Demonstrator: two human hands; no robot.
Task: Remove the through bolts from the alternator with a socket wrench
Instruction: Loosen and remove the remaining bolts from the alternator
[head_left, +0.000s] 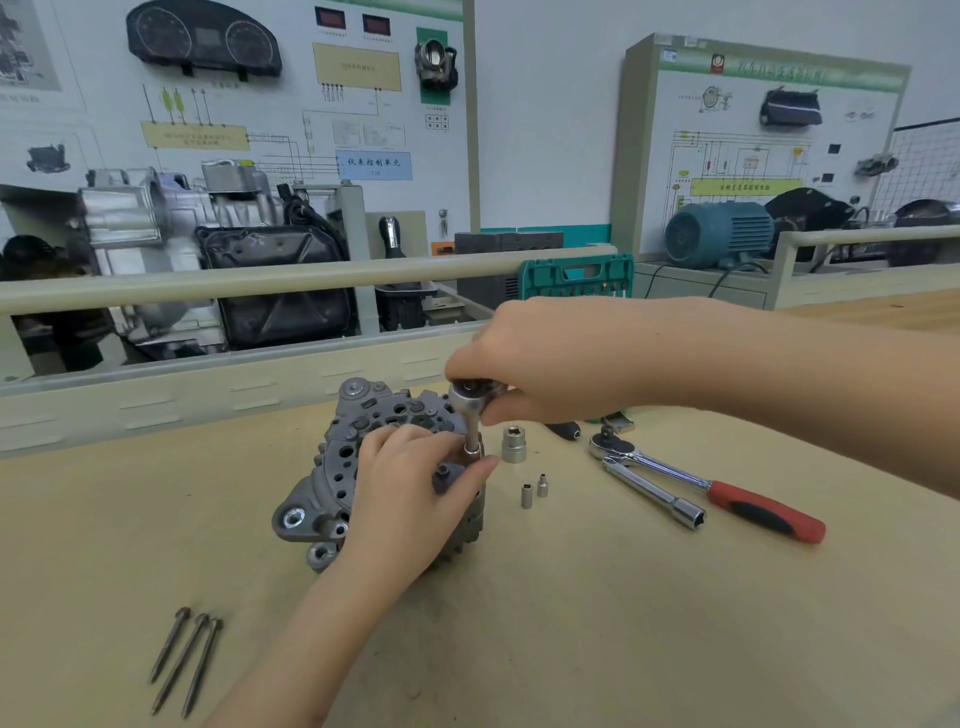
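Observation:
A grey alternator (343, 457) sits on the tan bench, rear cover up. My right hand (540, 358) grips the head of a small socket wrench (470, 410) that stands upright on the alternator's right rim. My left hand (410, 493) lies over the alternator's near right side, with its fingers round the socket at the wrench's foot. Three long through bolts (187, 660) lie side by side at the bench's near left.
A larger ratchet with a red and black handle (727, 493) and an extension bar (654, 493) lie to the right. A big loose socket (514, 443) and two small ones (534, 491) stand beside the alternator. A green tool case (576, 275) stands behind.

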